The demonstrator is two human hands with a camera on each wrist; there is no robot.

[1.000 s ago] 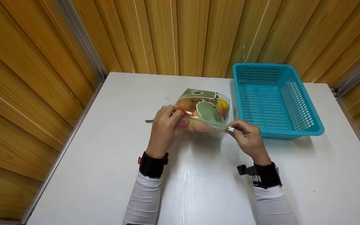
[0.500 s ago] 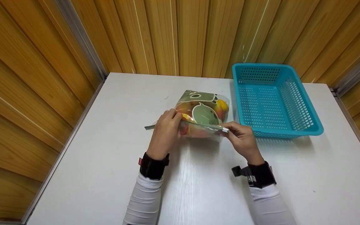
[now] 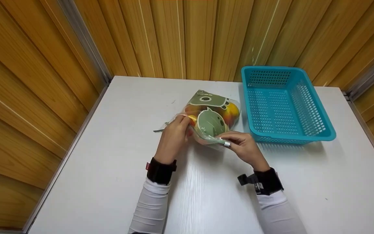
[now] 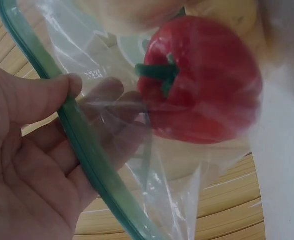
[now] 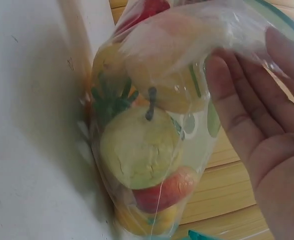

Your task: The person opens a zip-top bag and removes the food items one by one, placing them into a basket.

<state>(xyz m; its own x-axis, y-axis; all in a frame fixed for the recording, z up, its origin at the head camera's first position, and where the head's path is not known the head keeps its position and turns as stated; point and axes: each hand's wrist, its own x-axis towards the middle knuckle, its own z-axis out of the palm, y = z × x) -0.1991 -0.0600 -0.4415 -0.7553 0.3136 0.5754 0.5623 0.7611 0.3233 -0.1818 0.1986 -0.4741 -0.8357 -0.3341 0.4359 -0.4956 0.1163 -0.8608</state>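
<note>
A clear zip bag with green animal prints lies on the table, filled with fruit and vegetables. Through its film show a red bell pepper in the left wrist view and a pale green round fruit with a dark stem in the right wrist view. My left hand pinches the bag's green zip strip, thumb on one side and fingers behind. At the strip's right end, my right hand pinches the bag's edge close to the white slider. Whether the zip is sealed cannot be told.
A turquoise perforated basket stands at the back right, just right of the bag, with nothing visible inside. The white table meets wood-panelled walls at the back and left.
My right hand has moved left and toward me with the slider end, so the strip now bends. The left hand stays nearly in place. More of the bag's printed face shows.
</note>
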